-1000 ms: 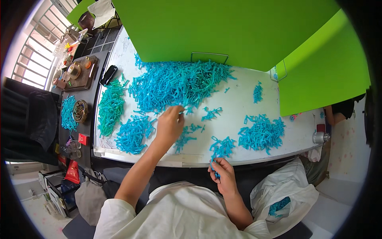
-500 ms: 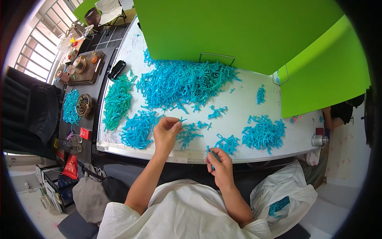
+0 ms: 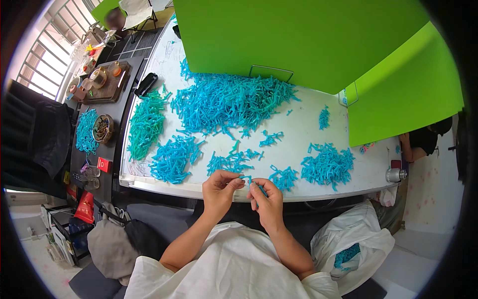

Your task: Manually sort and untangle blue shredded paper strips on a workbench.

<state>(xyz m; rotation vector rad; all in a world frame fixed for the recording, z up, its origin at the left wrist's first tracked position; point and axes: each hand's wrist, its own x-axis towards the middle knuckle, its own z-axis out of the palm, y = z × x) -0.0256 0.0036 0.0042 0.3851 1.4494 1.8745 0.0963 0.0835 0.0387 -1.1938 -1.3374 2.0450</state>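
My left hand (image 3: 219, 196) and my right hand (image 3: 269, 205) meet just over the front edge of the white table (image 3: 298, 119). Thumb and finger of the left are closed on a small blue plastic piece (image 3: 246, 178). Pinched in my right hand is another blue plastic piece (image 3: 262, 190), its ends partly hidden by the fingers. The two pieces are close together; whether they are joined I cannot tell. Beyond my left hand lies a loose pile of similar blue pieces (image 3: 226, 163). A small blue cluster (image 3: 284, 178) sits just past my right hand.
A large blue-green heap (image 3: 229, 102) spreads at the back under a green panel (image 3: 298, 40). Separate piles lie left, a green one (image 3: 147, 127) and a blue one (image 3: 174, 159), with another blue pile (image 3: 328, 165) right. A white bag (image 3: 348, 234) stands at lower right; another person's arm (image 3: 413, 149) shows far right.
My left hand has come down and right from above the loose pile, carrying a small piece. My right hand has shifted slightly toward it, so the fingertips now nearly touch.
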